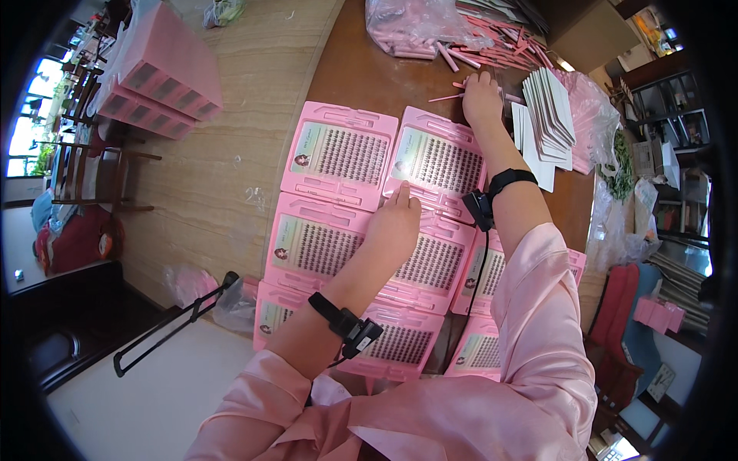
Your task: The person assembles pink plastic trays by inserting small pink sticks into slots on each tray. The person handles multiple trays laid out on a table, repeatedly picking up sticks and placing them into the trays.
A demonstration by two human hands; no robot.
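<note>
Pink plastic trays of false lash clusters (346, 154) lie in rows on the brown table. My left hand (394, 230) rests over them, its index finger stretched onto the lower edge of the upper right lash tray (442, 161). Nothing shows in that hand. Farther forward, my right hand (483, 100) reaches past this tray to some thin pink sticks (444, 98). Its fingers are bent downward among them, and what they hold, if anything, is hidden beneath the hand. Both wrists wear black straps with small devices.
A clear bag of pink tubes (419, 31) and a heap of pink sticks (511, 50) lie at the far end. White cards (550, 115) are fanned out right of my right hand. Stacked pink boxes (165, 61) stand at far left. A black cable (478, 276) crosses the trays.
</note>
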